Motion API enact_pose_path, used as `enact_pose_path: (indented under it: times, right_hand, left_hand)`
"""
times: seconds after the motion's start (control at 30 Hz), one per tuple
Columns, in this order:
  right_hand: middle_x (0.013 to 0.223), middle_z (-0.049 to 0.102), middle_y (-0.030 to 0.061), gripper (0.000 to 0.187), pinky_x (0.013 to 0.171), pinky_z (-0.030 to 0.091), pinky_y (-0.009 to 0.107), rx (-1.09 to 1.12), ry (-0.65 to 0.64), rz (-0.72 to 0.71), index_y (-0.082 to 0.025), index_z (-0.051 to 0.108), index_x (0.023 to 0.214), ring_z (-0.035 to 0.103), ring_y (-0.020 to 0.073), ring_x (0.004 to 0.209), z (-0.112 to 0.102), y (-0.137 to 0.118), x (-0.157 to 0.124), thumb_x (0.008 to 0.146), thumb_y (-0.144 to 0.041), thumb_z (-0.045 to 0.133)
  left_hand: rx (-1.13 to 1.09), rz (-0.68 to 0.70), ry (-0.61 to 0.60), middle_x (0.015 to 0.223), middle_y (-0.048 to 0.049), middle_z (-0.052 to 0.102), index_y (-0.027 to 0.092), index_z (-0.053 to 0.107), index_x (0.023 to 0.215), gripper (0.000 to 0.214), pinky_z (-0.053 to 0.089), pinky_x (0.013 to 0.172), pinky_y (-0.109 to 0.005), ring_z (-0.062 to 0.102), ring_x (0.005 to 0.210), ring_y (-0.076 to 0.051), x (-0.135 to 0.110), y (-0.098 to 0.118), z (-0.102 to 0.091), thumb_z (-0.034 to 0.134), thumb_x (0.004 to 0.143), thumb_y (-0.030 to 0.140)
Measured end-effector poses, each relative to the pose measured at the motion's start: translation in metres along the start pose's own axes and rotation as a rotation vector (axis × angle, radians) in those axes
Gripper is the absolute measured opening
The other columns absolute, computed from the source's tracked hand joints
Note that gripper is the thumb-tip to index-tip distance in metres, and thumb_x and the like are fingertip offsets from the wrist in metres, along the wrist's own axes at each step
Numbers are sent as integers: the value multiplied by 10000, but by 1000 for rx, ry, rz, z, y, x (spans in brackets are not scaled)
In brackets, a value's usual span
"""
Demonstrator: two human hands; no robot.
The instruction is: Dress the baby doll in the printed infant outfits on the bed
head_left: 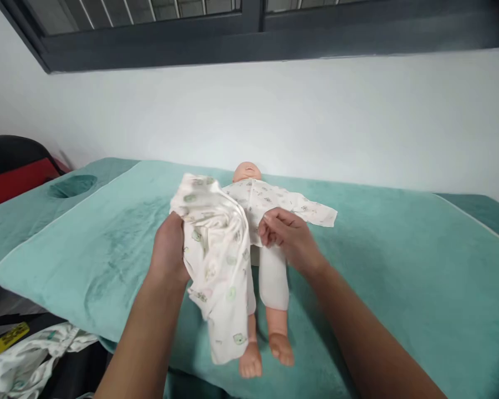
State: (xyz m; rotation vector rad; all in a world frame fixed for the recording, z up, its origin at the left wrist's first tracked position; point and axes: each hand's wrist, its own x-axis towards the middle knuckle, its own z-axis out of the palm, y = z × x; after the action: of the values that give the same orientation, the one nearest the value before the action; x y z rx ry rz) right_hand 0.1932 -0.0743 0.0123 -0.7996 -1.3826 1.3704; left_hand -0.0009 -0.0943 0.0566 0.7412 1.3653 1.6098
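Note:
My left hand [170, 246] is closed around the edge of a white baby garment [216, 249] printed with green animals, bunched at the top and hanging down. A baby doll [247, 170] lies on its back behind it, wearing a white printed baby shirt [274, 198] and white leg coverings [273, 280]. Its bare feet point toward me, and the held garment hides part of its body and one leg. Over the doll's lower torso is my right hand [289, 235], its fingers curled in and the thumb against them. Nothing shows between those fingers.
Beneath the doll is a padded bed with a green cover [399, 277] and a round hole [72, 186] at its left end. A white wall [357, 122] and dark window frame [149, 47] stand behind. At lower left lies more printed cloth [33, 354]; a red and black object [16, 172] is farther back.

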Motion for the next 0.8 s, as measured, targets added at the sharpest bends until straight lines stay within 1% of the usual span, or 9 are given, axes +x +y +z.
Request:
enact_pose_path:
  times: [0.07, 0.1, 0.2, 0.3, 0.4, 0.5, 0.6, 0.7, 0.8]
  right_hand:
    - [931, 667, 30, 169, 643, 476, 250, -49, 102, -128, -208, 631, 933, 607, 135, 788, -5, -9, 0, 868, -363, 648]
    - [1050, 658, 41, 190, 720, 496, 272, -88, 107, -208, -229, 625, 1016, 611, 160, 926, -6, -13, -1, 856, -324, 663]
    - [1295, 567, 59, 300, 983, 435, 381, -352, -10, -437, -264, 604, 1155, 492, 218, 1228, -7, -15, -4, 861, -212, 628]
    - [1180, 617, 51, 275, 1017, 378, 413, -677, -53, -553, -254, 635, 1090, 496, 221, 1169, -7, -8, -4, 861, -116, 572]
    - [1012, 636, 38, 234, 914, 411, 378, -772, -48, -563, -236, 644, 981, 519, 211, 1023, -8, -2, -3, 819, -77, 587]
    - [965, 623, 36, 173, 892, 408, 376, -722, -34, -575, -223, 618, 863, 523, 213, 979, -9, -5, -4, 771, -77, 616]
    - [943, 614, 33, 114, 910, 413, 375, -487, 68, -581, -217, 556, 779, 550, 207, 974, -11, -12, -7, 781, -123, 621]
    - [907, 611, 21, 117, 829, 453, 329, -187, 133, -461, -217, 533, 756, 573, 187, 901, -13, -13, -10, 785, -191, 643]
    - [779, 588, -8, 159, 661, 440, 263, 14, 87, -279, -214, 550, 751, 543, 147, 719, -18, -10, -12, 759, -260, 701]
  left_hand:
    - [-4, -57, -105, 670, -17, 674, 158, 702, 923, 292, 554, 694, -355, 676, 758, -262, -6, 1, 5, 670, 760, 398]
    - [10, -85, -167, 671, -23, 679, 148, 703, 947, 326, 547, 683, -357, 676, 738, -261, -9, 0, 8, 689, 751, 409]
    - [121, -90, -301, 715, -42, 700, 136, 702, 981, 418, 521, 643, -336, 663, 686, -247, -15, -5, 15, 735, 722, 462]
    - [292, 60, -299, 772, -44, 706, 141, 708, 916, 378, 506, 663, -313, 643, 699, -226, -14, -5, 16, 708, 752, 481]
    - [512, 361, -185, 893, -43, 700, 165, 702, 952, 281, 501, 801, -334, 635, 852, -242, -13, -2, 14, 673, 793, 395]
    - [649, 742, -192, 1138, -72, 642, 205, 649, 1146, 332, 441, 986, -387, 574, 1099, -266, -22, 3, 11, 621, 821, 262]
    - [720, 933, -414, 1261, -75, 596, 248, 626, 1181, 331, 356, 1097, -421, 483, 1264, -270, -41, 7, 11, 596, 852, 227]
    - [753, 910, -581, 1338, -62, 562, 277, 612, 1194, 367, 349, 1102, -417, 442, 1308, -279, -57, 8, 15, 652, 831, 249]
    - [796, 688, -691, 1027, -46, 670, 265, 649, 1042, 200, 479, 873, -363, 605, 954, -242, -65, 7, 21, 623, 844, 280]
